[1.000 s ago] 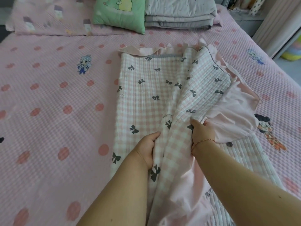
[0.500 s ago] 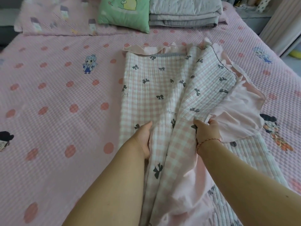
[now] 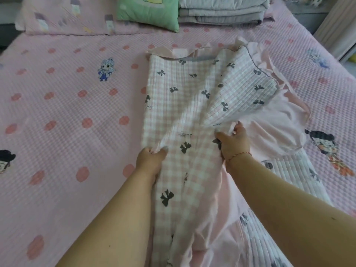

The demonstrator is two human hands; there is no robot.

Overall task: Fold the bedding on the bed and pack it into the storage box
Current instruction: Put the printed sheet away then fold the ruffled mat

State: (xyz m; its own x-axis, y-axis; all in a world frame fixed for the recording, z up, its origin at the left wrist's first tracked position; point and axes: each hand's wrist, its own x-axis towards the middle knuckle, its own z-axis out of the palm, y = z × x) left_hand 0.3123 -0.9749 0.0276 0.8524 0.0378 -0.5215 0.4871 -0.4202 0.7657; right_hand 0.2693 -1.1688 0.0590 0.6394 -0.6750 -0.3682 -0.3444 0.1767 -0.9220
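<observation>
Left of the left hand [image 3: 152,160] the bed [image 3: 63,132] lies flat and open, wide room for a hand to pass. Between the two hands runs a raised strip of the checked quilt [image 3: 179,105]. Right of the right hand [image 3: 234,143] its turned-up pink flap bulges and blocks a low sweep. Ahead of both hands, well apart at the head of the bed, stand a green cushion [image 3: 152,12], a grey folded stack [image 3: 221,10] and a pillow [image 3: 63,18].
</observation>
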